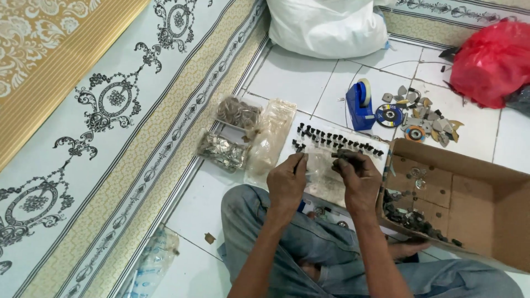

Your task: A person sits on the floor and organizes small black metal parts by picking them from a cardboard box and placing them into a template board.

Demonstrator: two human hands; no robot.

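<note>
We sit on the tiled floor (292, 77) with both hands raised over a white board (326, 185) lined along its far edge with rows of small dark parts (337, 140). Our left hand (287, 182) has its grip pinched on the edge of a small clear plastic bag (317, 165); our right hand (359, 176) has its grip closed on a few of the dark parts just at the bag's mouth. The bag hangs between the two hands, above the board.

To do this well, we judge it best to keep the mouth of the bag held wide and level — and to feed the parts in low, so none bounce away across the tiles. To the right lies an open cardboard box (475, 204) with more dark pieces; to the left, filled clear packets (223, 152) beside the patterned carpet (110, 110).
</note>
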